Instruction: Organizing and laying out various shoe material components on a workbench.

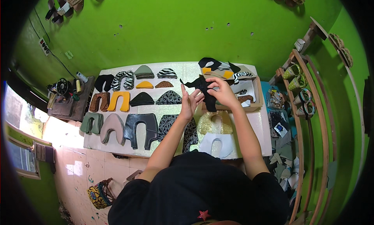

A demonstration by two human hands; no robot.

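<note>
A limp black cut piece of fabric or leather (209, 101) hangs over the far right part of the table, one thin tip pointing left. My right hand (223, 91) pinches it from the right with bent fingers. On its left side is my left hand (189, 105), thumb raised and apart, fingers partly bent against the piece's edge. Just beyond and to the right lies a cardboard box (256, 93) with cut pieces in and on it. Below my hands rest U-shaped gold pieces (205, 123) and white pieces (208, 141).
Stacks of sandal-upper pieces cover the pale table (156, 76), among them yellow (124, 97), grey (132, 123) and zebra-striped ones (166, 73). At the left stands a sewing machine (62, 86). A wooden rack (311, 131) with sandals rises at the right, beside scraps (282, 158).
</note>
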